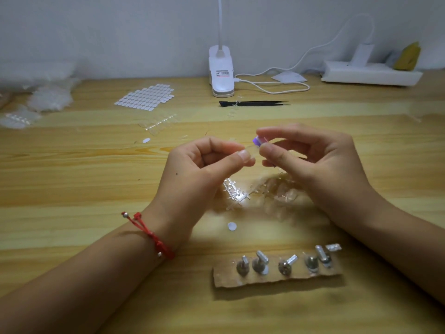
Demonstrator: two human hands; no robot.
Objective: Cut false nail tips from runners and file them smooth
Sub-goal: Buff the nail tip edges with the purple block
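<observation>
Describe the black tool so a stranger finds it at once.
Find the white clip lamp at the back of the wooden table. Just before its base lies the black tool, long and thin, the only dark thing nearby.

Dim, soft light, with a bright glare patch on the worktop (72, 165) beneath the hands (207, 162). Far corners look blurred, and wide-angle distortion bends the edges.

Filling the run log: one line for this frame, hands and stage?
stage: filing | left hand: pinches clear nail tip | right hand: holds purple file at tip | runners: piled on table under hands
</observation>
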